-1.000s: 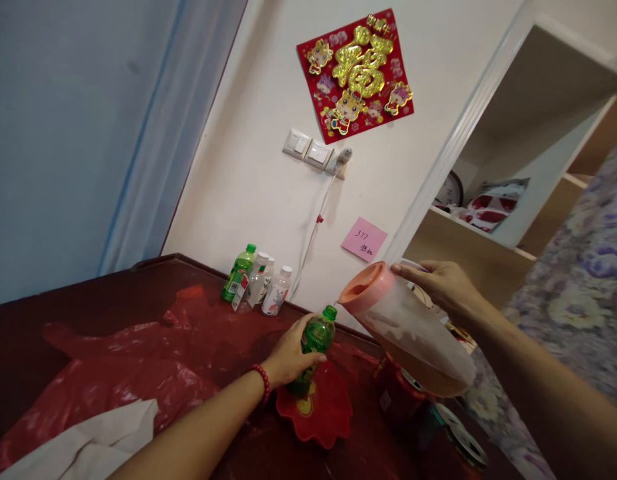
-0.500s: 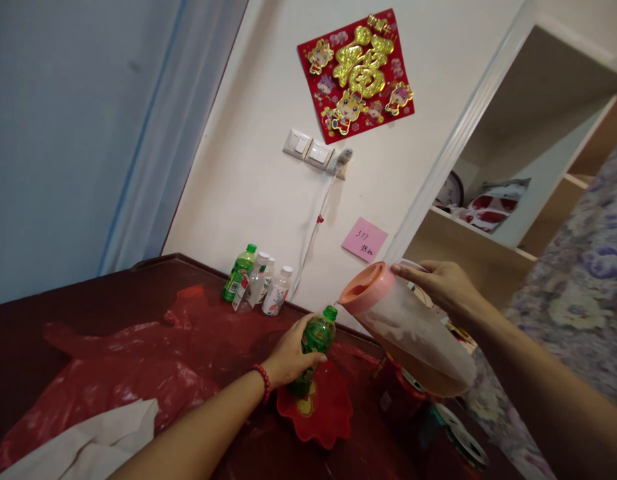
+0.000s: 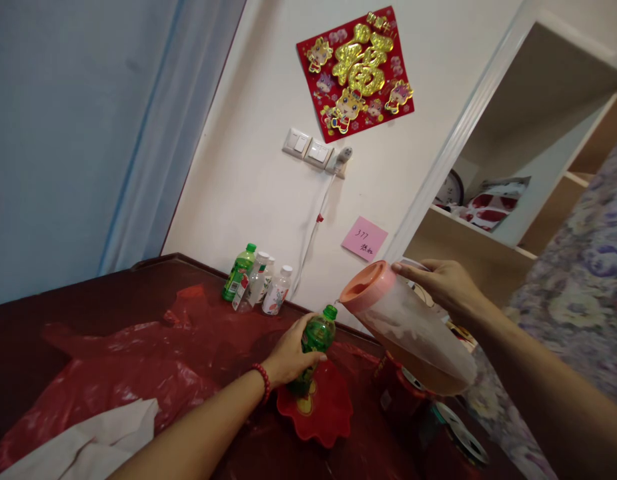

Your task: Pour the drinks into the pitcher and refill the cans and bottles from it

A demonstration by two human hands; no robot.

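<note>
My left hand (image 3: 289, 355) is wrapped round a green plastic bottle (image 3: 315, 340) that stands on a red flower-shaped dish (image 3: 324, 417). My right hand (image 3: 445, 285) grips the handle of a translucent jug (image 3: 413, 337) with a pink lid, tilted toward the bottle. The jug's spout sits right at the bottle's mouth. Amber liquid lies in the jug's lower part.
The dark red table (image 3: 93, 303) carries a crumpled red plastic bag (image 3: 138, 360) and a white cloth (image 3: 88, 443) at the front left. Several small bottles (image 3: 255, 280) stand against the wall. Red tins (image 3: 403, 393) lie under the jug. Shelves (image 3: 488, 220) are at right.
</note>
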